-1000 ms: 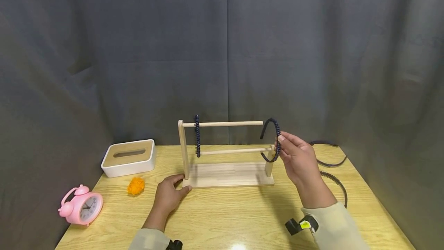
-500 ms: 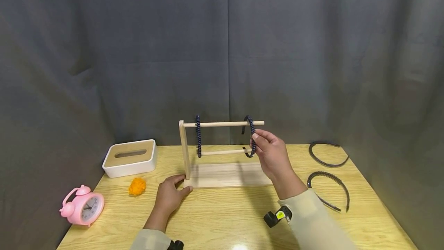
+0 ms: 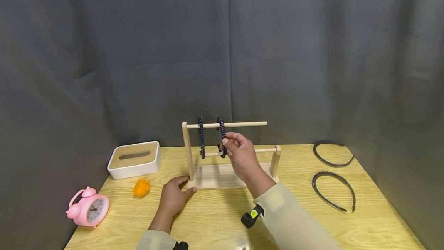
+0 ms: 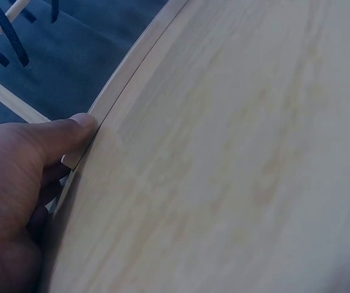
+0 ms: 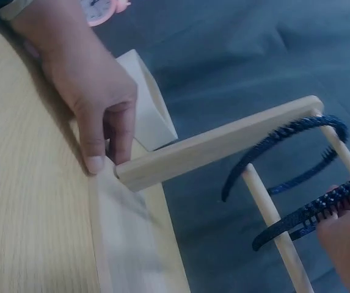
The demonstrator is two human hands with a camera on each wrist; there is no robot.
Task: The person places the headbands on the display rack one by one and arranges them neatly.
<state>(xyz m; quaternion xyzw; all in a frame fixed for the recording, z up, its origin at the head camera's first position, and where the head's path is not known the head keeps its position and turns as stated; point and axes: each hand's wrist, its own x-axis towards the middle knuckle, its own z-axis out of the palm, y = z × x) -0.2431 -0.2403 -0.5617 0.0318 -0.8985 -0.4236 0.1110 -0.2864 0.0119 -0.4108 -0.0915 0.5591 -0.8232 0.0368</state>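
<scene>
A wooden rack (image 3: 215, 182) with two horizontal rods stands in the middle of the table. My left hand (image 3: 172, 198) grips the left end of its base, thumb on the front edge and fingers round the end, as the right wrist view shows. Between thumb and fingers of my right hand (image 3: 241, 156) is a dark blue toothed headband (image 3: 223, 128), looped round the upper rod (image 3: 246, 124). Its open ends are near the lower rod (image 5: 263, 195). Farther left, another dark blue headband (image 3: 202, 138) hangs on the rack, touched by neither hand.
Two more dark headbands, one at the back (image 3: 320, 157) and one nearer (image 3: 324, 196), lie on the table at the right. To the left are a white tissue box (image 3: 133, 169), an orange fluffy ball (image 3: 141, 188) and a pink alarm clock (image 3: 88, 208). A grey curtain (image 3: 222, 57) hangs behind.
My right hand has carried the headband leftward, from beyond the upper rod's free end to about the rod's middle. My left hand has stayed at the base.
</scene>
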